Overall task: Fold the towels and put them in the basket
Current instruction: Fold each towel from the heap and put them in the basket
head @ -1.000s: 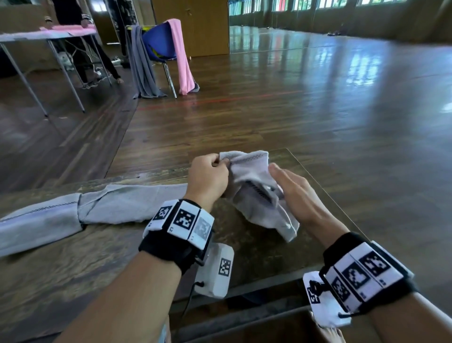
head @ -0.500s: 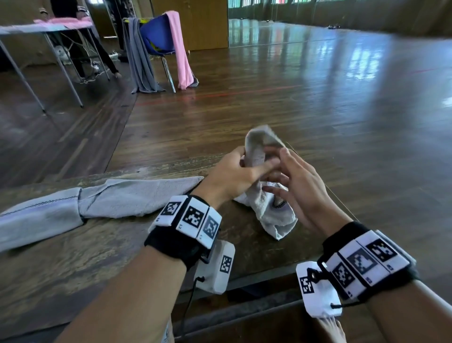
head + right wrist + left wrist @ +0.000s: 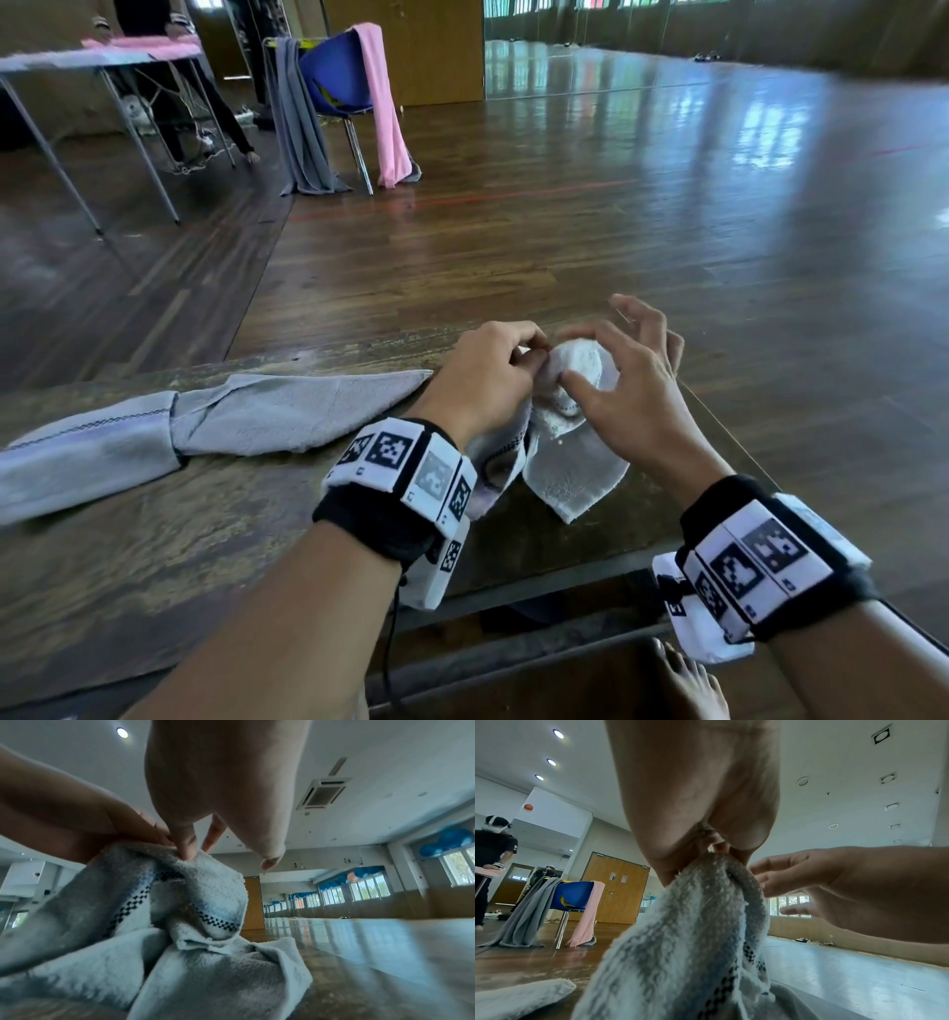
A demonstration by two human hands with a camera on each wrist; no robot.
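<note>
A worn wooden table [image 3: 154, 555] fills the near part of the head view. A long grey towel [image 3: 215, 426] lies stretched along its left side, one pointed end reaching toward the hands. Right of it, near the table's far right corner, a small pale towel [image 3: 570, 462] with a checked band is bunched up, its lower folds resting on the tabletop. The left hand [image 3: 488, 380] has its fingers curled and pinches the top of the small towel, holding it up. The right hand [image 3: 626, 390] is just beside it, thumb tip touching the top fold while the other fingers spread loosely apart, curved above the cloth.
</note>
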